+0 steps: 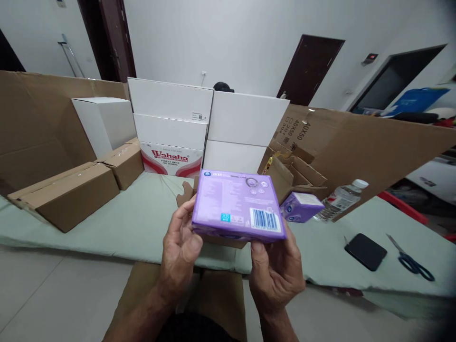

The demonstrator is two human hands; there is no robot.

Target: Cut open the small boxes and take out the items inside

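Observation:
A purple plastic-wrapped pack of tissues is held up in front of me, its printed back with an "XS" mark and a barcode facing me. My left hand grips its left end, the fingers partly hidden beside and behind it. Around the right lower corner my right hand is closed, thumb at the near edge. Behind and below the pack, an open brown cardboard box shows only in part. A second purple tissue pack lies on the table to the right.
Closed brown cartons sit at the left, beside a white box. White open flaps of a Wahaba carton stand at the back. On the right are an open brown carton, a water bottle, a black flat object and scissors.

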